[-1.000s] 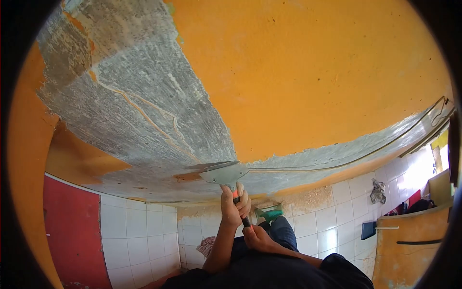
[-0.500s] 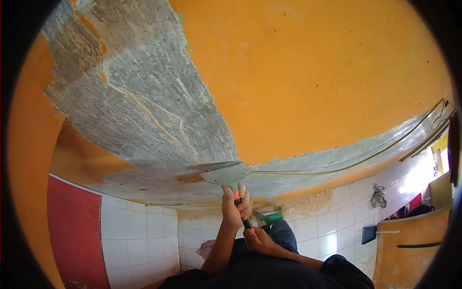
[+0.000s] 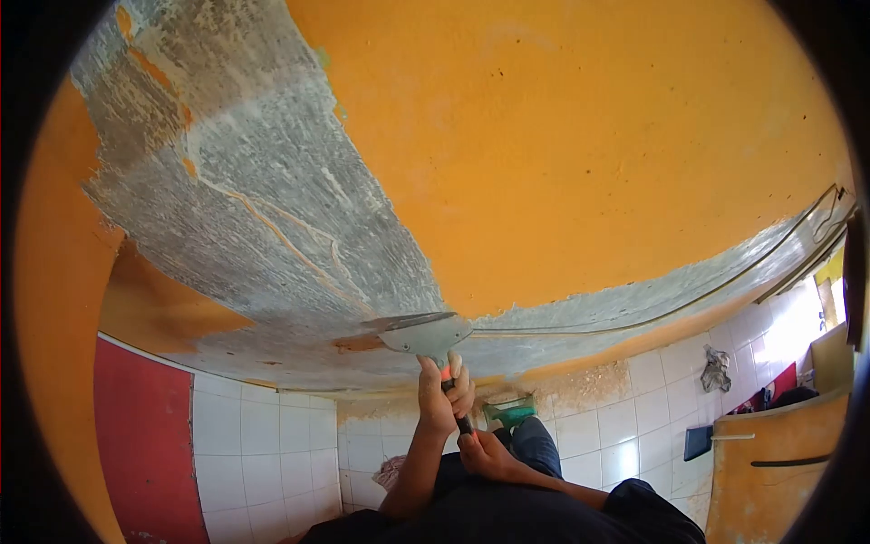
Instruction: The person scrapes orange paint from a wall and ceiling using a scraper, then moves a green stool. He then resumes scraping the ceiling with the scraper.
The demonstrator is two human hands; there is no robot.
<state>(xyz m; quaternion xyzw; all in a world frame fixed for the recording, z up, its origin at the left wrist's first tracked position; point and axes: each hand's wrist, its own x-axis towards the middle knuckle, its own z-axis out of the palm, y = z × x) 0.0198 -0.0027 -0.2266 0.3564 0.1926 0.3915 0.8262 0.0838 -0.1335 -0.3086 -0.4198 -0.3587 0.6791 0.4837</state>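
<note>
A wide-bladed scraper (image 3: pixel 426 336) lies with its pale blade against the wall, at the lower corner of the orange paint and the bare grey strip. My left hand (image 3: pixel 439 394) is closed round the upper part of its black and red handle, just below the blade. Lower down, my right hand (image 3: pixel 487 453) grips the handle's end. The bare grey wall (image 3: pixel 281 181) runs up and left from the blade, and orange paint (image 3: pixel 562 163) covers the wall to the right. Part of the handle is hidden by my fingers.
A thin cable (image 3: pixel 616 328) runs along the wall to the right. Below are white floor tiles (image 3: pixel 580 440) with paint scrapings (image 3: pixel 589 385), a green container (image 3: pixel 512 412) near my legs and a crumpled cloth or bag (image 3: pixel 715 369). Orange furniture (image 3: pixel 779 444) stands right, a red panel (image 3: pixel 145 435) left.
The scraper blade has shifted slightly down along the wall, with both hands still on the handle. My view has turned a little.
</note>
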